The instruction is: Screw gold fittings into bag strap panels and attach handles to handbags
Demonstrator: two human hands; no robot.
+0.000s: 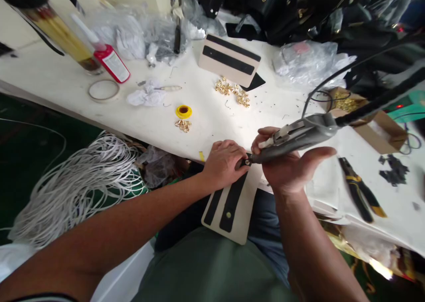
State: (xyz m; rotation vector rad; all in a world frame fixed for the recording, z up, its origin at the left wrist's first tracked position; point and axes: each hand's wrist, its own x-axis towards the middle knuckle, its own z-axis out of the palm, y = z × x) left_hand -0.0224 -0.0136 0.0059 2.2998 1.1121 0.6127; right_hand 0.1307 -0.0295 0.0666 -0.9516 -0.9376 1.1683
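My right hand holds a grey electric screwdriver with a cable at its rear. Its fingers wrap the front of the tool while the thumb sticks out. The tool's tip meets a small metal fitting on a black strip. Closed on that strip end, my left hand presses by the tip. Under it a beige panel with two black strips juts over the table edge above my lap. One strip bears a small gold stud. The fingertips partly cover the fitting.
Beyond are gold fittings, another beige panel, a yellow ring, a tape roll and a red bottle. At right lie pliers and a cardboard box. White cord is heaped below left.
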